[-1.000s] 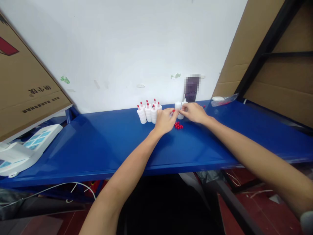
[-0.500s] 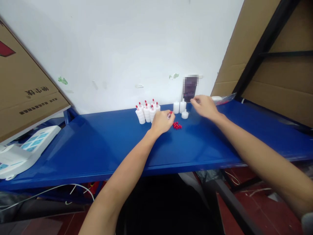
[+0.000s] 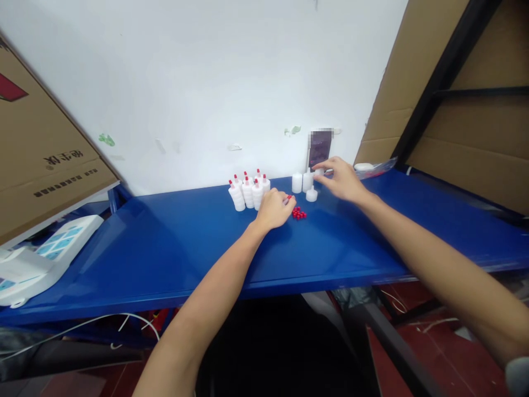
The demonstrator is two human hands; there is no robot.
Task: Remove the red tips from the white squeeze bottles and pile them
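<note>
My left hand is closed in a pinch just above the table, on a small red-tipped nozzle; its lower part is hidden by the fingers. Right beside it lies a pile of small red caps. My right hand has its thumb and forefinger around a small white piece, perhaps a bottle, mostly hidden by the hand. Close to those fingertips stand two white squeeze bottles and a low white nozzle lid. Several white bottles with red tips are grouped left of my left hand.
A dark phone-like panel leans against the white wall behind the bottles. White scales stand at the table's left end below a cardboard box. A clear plastic bag lies at the back right of the blue table.
My right hand has moved slightly left, and its fingers have parted around the white piece. My left hand has dipped a little with the red-tipped nozzle.
</note>
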